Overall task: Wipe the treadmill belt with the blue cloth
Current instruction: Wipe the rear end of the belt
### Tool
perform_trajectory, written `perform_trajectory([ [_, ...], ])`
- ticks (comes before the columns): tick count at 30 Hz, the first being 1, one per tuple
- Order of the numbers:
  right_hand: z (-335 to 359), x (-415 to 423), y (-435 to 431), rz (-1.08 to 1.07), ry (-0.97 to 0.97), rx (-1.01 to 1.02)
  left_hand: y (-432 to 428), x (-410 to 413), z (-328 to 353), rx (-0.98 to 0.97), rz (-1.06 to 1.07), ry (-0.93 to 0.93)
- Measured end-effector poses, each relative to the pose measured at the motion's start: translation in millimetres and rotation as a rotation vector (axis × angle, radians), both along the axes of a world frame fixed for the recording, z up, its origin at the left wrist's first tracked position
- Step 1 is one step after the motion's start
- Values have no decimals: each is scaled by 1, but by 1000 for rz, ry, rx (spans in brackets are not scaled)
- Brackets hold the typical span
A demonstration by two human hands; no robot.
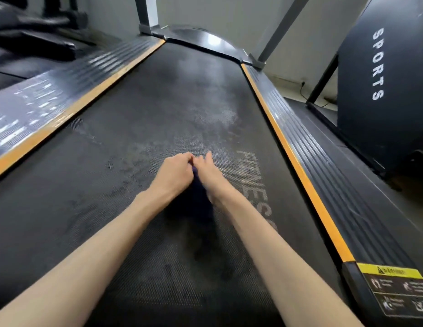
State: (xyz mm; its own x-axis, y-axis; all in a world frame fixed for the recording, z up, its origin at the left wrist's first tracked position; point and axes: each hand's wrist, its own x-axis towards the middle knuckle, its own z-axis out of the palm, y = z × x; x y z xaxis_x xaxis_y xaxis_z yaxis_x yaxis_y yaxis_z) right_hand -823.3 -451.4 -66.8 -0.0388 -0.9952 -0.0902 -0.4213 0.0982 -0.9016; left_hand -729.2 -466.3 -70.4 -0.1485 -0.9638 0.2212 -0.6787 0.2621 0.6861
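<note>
The dark, dusty treadmill belt (172, 109) runs away from me, with pale "FITNESS" lettering on its right part. Both my arms reach out over its middle. My left hand (174, 172) and my right hand (208, 172) are close together, fingers closed on a dark blue cloth (197, 199). The cloth hangs bunched between my wrists, blurred, just above or on the belt; I cannot tell whether it touches. Most of the cloth's upper edge is hidden by my fingers.
Orange-edged ribbed side rails (307, 161) flank the belt, left rail (52, 107) too. Grey uprights (146, 13) rise at the far end by the motor cover (205, 41). A dark panel marked "SPORTS" (380, 74) stands at right. A yellow warning label (390, 271) sits near right.
</note>
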Motion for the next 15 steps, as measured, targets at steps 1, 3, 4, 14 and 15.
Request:
perform_trajectory([
  [1, 7, -9, -3, -76, -55, -34, -1, -6, -4, 0, -10, -53],
  [3, 14, -38, -11, -218, 35, -62, -2, -15, -8, -8, -1, -188],
  [4, 13, -54, -15, -293, 81, -57, 0, -20, -9, -15, 22, -285],
  [14, -32, -81, -20, -237, 779, -202, 21, -62, -23, -242, 34, -529],
  [15, -33, -82, -20, -237, 801, -209, 14, -56, -23, -285, -18, -584],
])
